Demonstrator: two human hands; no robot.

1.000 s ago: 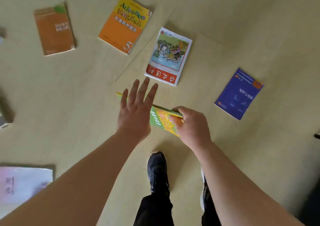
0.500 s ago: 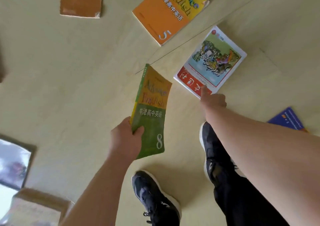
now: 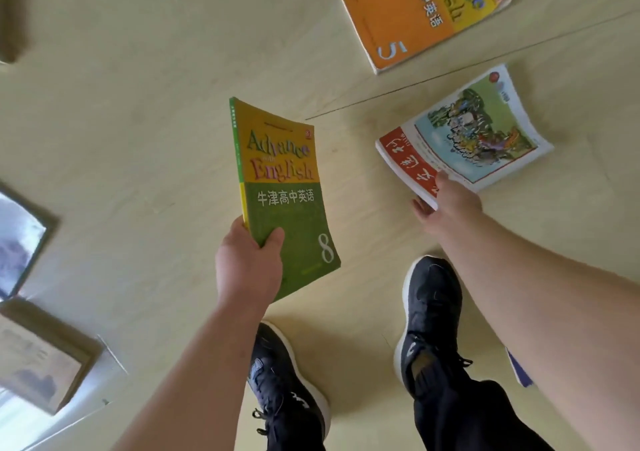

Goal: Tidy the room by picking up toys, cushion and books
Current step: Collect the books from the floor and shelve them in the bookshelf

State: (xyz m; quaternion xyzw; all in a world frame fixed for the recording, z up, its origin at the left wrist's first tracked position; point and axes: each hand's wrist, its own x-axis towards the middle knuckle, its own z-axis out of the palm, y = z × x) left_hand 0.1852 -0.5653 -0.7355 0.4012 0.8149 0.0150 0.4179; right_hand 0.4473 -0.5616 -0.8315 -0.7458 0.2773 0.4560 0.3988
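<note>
While a person stands on a pale, smooth floor (image 3: 138,121), three glossy rectangular paperbacks show clearly. At centre, the left hand (image 3: 247,267) grips the lower corner of a green-and-yellow English textbook numbered 8 (image 3: 287,208), thumb curled over the cover, holding it clear of the floor. At 3 o'clock, the right hand (image 3: 446,205) pinches the near, lifted corner of a white cartoon-cover book with a red band (image 3: 474,135). An orange-and-yellow textbook numbered 5 (image 3: 408,18) lies flat at 1 o'clock. Two black trainers (image 3: 433,312) stand at 6 o'clock.
</note>
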